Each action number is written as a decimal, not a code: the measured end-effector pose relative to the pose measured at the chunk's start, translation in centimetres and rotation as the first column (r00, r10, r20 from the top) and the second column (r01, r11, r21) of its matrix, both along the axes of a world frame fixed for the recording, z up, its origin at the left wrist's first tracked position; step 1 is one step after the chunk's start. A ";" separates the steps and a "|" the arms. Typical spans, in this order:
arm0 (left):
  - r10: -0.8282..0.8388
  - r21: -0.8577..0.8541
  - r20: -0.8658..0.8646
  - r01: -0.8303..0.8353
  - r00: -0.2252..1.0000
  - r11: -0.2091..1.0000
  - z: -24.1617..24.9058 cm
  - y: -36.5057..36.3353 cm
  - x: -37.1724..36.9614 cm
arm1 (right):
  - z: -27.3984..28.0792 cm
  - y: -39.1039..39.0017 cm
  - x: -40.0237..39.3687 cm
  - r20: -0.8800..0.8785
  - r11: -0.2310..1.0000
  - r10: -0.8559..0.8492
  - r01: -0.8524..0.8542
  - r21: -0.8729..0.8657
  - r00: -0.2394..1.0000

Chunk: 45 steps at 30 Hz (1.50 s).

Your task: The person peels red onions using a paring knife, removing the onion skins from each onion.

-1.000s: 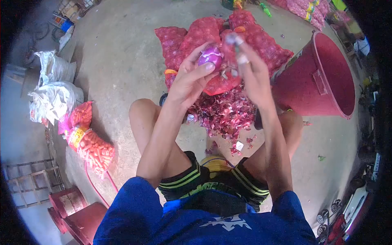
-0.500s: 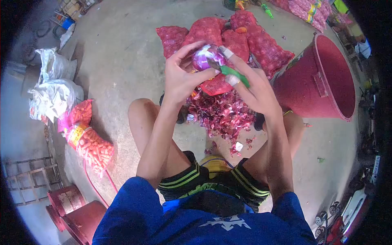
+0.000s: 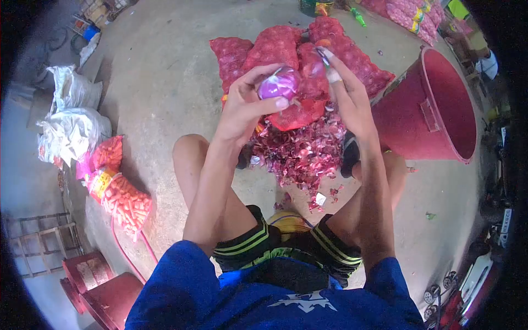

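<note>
My left hand (image 3: 242,107) is closed round a purple onion (image 3: 279,86), thumb in front and fingers behind, its shiny skin facing up. To the right, apart from the onion, my right hand (image 3: 353,104) grips a small green-handled knife (image 3: 323,56). Most of the knife is hidden by my fingers, and white tape wraps some of them. Below both hands, a heap of red onion skins (image 3: 300,154) covers the floor between my feet. Red mesh sacks of onions (image 3: 275,47) lie just beyond.
A big red tub (image 3: 404,121) leans on its side at the right. White sacks (image 3: 77,132) and a bag of carrots (image 3: 127,203) stand on the left. More red buckets (image 3: 113,300) sit at the lower left, and pink mesh sacks (image 3: 407,16) at the far right.
My right hand has drawn away from the onion to the right with the knife. The onion stays in my left hand, now turned to show more smooth purple surface.
</note>
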<state>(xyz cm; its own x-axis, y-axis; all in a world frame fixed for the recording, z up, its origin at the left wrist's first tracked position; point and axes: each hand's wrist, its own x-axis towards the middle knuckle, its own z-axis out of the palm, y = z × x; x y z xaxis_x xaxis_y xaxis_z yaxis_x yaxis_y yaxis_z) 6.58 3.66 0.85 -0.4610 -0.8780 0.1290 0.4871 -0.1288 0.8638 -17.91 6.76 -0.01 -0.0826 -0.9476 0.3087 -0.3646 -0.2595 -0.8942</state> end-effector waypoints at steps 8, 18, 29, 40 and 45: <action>-0.013 0.221 -0.137 0.044 0.991 0.974 -1.5 0.0 -0.1 | 1.9 3.3 1.4 -0.092 0.945 0.323 -0.327 -0.029 0.942; -0.053 0.219 -0.145 0.084 0.988 0.972 -2.4 -0.4 -1.0 | 1.1 2.5 1.4 -0.237 0.952 0.170 -0.222 -0.211 0.956; -0.115 0.179 -0.199 0.151 0.973 0.972 -2.5 0.0 -1.6 | -0.3 0.6 0.3 -0.286 0.997 -0.070 0.058 -0.051 0.956; 0.285 -0.272 0.171 -0.233 0.943 0.934 -0.2 -0.3 -0.9 | 1.4 3.2 0.8 -0.079 0.979 0.197 -0.201 -0.041 0.977; 0.471 -0.533 0.305 -0.261 0.828 0.804 -0.1 0.0 -0.9 | 1.0 3.1 1.2 -0.277 0.959 0.200 -0.245 -0.139 0.940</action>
<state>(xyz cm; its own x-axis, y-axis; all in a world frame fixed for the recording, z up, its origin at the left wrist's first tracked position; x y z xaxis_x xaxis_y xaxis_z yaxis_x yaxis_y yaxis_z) 5.72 3.61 0.75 -0.2162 -0.8768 0.4296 0.0078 0.4384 0.8987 -16.70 9.82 0.95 0.2279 -0.8644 0.4482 -0.4917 -0.4995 -0.7132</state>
